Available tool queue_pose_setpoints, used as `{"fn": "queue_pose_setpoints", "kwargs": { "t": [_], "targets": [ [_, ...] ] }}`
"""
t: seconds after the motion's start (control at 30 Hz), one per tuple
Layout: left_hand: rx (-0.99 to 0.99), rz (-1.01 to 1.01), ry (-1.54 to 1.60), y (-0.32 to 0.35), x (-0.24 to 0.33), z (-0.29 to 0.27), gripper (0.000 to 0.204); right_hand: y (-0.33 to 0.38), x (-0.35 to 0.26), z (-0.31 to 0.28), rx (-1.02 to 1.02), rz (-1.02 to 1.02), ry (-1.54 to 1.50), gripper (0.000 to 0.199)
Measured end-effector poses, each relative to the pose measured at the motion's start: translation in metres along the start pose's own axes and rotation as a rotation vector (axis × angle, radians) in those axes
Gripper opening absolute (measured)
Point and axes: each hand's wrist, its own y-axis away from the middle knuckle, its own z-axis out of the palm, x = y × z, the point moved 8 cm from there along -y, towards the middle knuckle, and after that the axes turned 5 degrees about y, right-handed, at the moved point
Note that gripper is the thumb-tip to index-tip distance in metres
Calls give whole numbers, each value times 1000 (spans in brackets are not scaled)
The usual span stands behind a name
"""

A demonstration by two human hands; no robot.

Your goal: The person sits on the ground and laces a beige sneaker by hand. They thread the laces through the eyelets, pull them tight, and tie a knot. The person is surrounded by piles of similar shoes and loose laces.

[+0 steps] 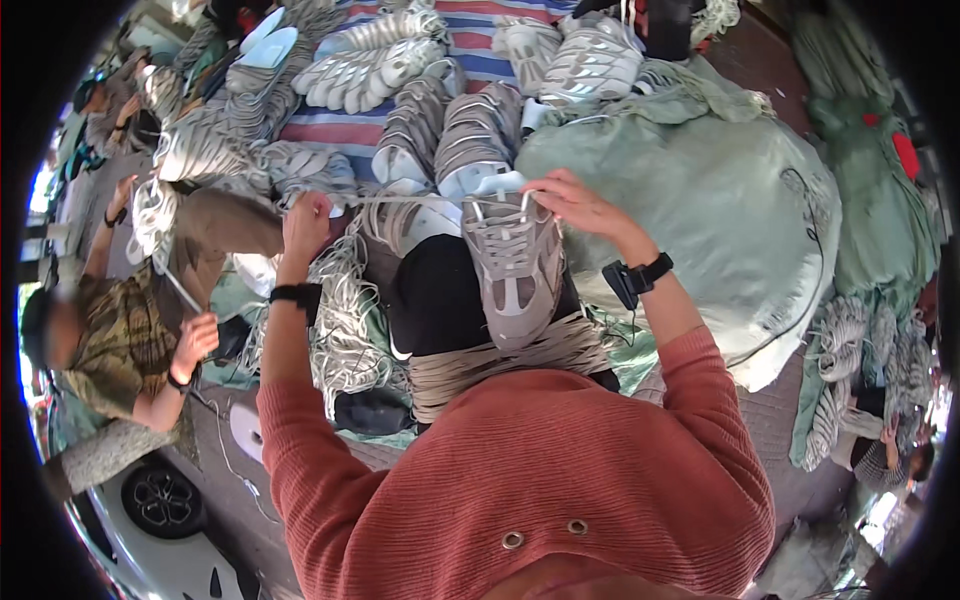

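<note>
A grey-beige sneaker upper [520, 300] rests toe toward me on my lap, with pale laces criss-crossed through its front. My left hand [307, 222] is closed on a pale shoelace [390, 199], which stretches nearly straight from the shoe's top out to the left. At the top right edge of the shoe, my right hand [575, 203] has its fingertips together on a short length of lace by the upper eyelets. A white-blue insert shows in the shoe's opening. Beige laces [460, 375] are wound in many turns across my thighs.
Stacks of similar shoe uppers [480, 135] lie ahead on a striped sheet [365, 133]. A big pale green sack [690, 220] bulges at right. Loose laces [345, 320] heap beside my left leg. At left, another person [120, 345] handles laces; a car [150, 530] stands behind.
</note>
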Motion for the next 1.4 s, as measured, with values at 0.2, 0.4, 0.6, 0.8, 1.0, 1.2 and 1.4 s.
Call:
{"fn": "queue_pose_setpoints", "kwargs": {
  "t": [0.2,0.4,0.6,0.8,1.0,1.2,1.4],
  "targets": [
    [-26,136,455,32,112,47,69,22,-44,-10,5,-78,38,35],
    [-217,398,395,56,217,76,43,-3,-44,17,168,-429,316,29],
    [-236,602,490,43,266,71,21,-16,-36,20,137,-230,425,20],
    [-312,570,498,41,266,69,19,-34,-30,35,60,-231,332,27],
    [-365,618,394,25,267,80,23,-40,13,54,-116,82,-314,27],
    [-365,592,466,16,257,89,21,-16,2,41,1,101,-618,25],
    [-294,660,518,15,251,101,19,-15,26,44,-21,-57,-613,34]
  ]
}}
